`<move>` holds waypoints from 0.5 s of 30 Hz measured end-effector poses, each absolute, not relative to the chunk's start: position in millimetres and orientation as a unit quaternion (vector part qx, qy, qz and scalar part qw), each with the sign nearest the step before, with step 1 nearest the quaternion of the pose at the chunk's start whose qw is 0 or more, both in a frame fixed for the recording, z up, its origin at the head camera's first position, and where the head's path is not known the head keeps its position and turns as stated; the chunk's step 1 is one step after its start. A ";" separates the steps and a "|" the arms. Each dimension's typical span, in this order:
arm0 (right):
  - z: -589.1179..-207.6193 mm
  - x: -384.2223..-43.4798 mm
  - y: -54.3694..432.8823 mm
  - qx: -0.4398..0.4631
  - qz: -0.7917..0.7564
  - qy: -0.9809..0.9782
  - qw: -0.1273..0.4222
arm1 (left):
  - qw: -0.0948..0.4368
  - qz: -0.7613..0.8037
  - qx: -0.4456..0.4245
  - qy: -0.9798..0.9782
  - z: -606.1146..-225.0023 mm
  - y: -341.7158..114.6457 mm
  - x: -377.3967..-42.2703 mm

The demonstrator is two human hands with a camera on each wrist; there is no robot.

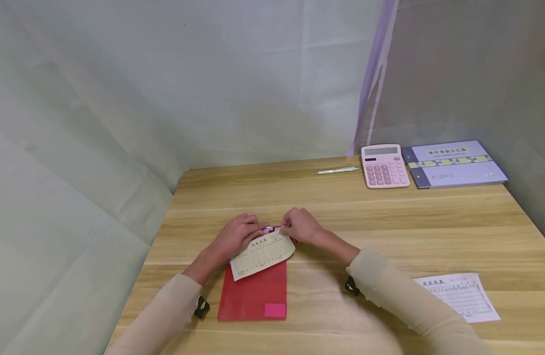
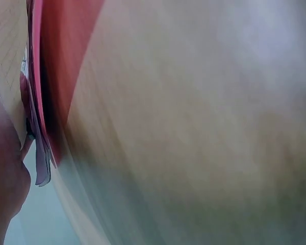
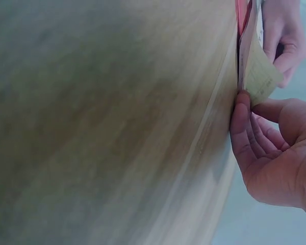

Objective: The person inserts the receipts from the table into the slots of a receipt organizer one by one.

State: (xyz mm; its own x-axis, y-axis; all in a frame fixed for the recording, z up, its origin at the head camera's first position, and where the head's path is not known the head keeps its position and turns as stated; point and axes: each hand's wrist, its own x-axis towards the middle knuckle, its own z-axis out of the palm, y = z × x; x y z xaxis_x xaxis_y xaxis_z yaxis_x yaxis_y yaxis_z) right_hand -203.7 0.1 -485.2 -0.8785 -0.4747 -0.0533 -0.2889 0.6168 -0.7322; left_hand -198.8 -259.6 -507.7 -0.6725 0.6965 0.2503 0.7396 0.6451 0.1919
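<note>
On the table lies a red folder (image 1: 254,298) with a bright pink label (image 1: 274,310) at its lower right corner and a purple, metallic-looking part (image 1: 269,230) at its top edge. A cream printed form slip (image 1: 263,255) slants across the folder's upper half, its right end bending upward. My left hand (image 1: 240,235) grips the folder's top left, fingers curled over the edge beside the slip. At the top right, my right hand (image 1: 301,227) pinches the slip's corner between thumb and fingertips; the right wrist view shows this thumb (image 3: 273,108) against the cream slip (image 3: 259,76).
A white printed form (image 1: 465,298) lies at the right, partly under the right sleeve (image 1: 405,291). Along the back are a pen (image 1: 337,170), a pink calculator (image 1: 385,166) and a blue-grey account book (image 1: 454,165). Pale fabric (image 1: 254,88) hangs behind the wooden table (image 1: 343,305).
</note>
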 end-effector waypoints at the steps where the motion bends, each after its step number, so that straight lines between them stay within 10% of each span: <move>1: -484.9 -203.7 -0.6 -0.216 -0.375 0.894 0.116 | 0.078 -0.140 -0.397 -0.904 -507.6 -259.7 -198.9; 15: -483.1 -202.2 -4.6 -0.219 -0.333 0.913 0.090 | 0.084 -0.140 -0.398 -0.903 -507.6 -259.1 -200.4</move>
State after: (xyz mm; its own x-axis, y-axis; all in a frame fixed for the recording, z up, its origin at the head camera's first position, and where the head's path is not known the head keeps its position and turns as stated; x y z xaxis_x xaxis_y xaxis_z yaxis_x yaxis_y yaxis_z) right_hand -202.2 -4.6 -483.1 -0.8878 -0.4598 -0.0192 -0.3397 0.6829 -0.6467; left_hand -200.4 -259.1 -507.6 -0.6695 0.6947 0.2630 0.7417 0.6446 0.1854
